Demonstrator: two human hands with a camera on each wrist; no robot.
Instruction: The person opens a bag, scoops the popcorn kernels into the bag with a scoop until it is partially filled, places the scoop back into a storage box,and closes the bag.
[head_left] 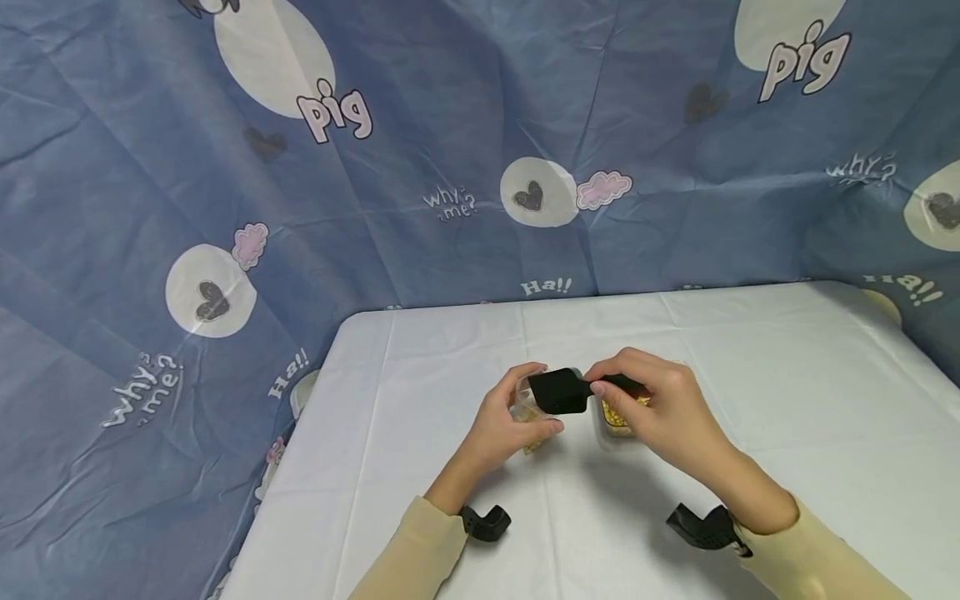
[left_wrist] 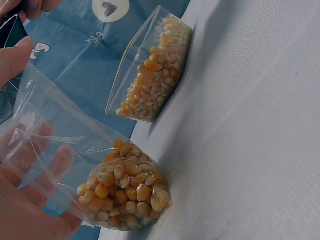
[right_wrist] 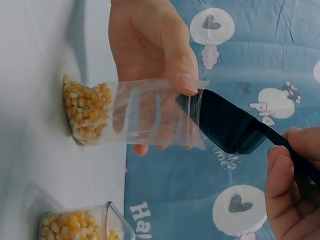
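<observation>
My left hand (head_left: pixel 504 421) holds a clear plastic bag (left_wrist: pixel 125 195) near its mouth, thumb at the rim and fingers behind the film. Corn kernels (right_wrist: pixel 89 109) fill the bottom of the bag, which stands upright on the cloth. My right hand (head_left: pixel 675 408) pinches the handle of a black scoop (head_left: pixel 561 390). The scoop's front lip is inside the bag's mouth, tilted down into it, and no kernels show in its visible bowl. Beside the bag, partly below my right hand, stands a clear plastic box (left_wrist: pixel 155 75) of corn kernels.
A white cloth (head_left: pixel 420 392) covers the table. Behind it hangs a blue printed curtain (head_left: pixel 450 258). Black wrist mounts (head_left: pixel 486 523) stick out from both wrists above the table.
</observation>
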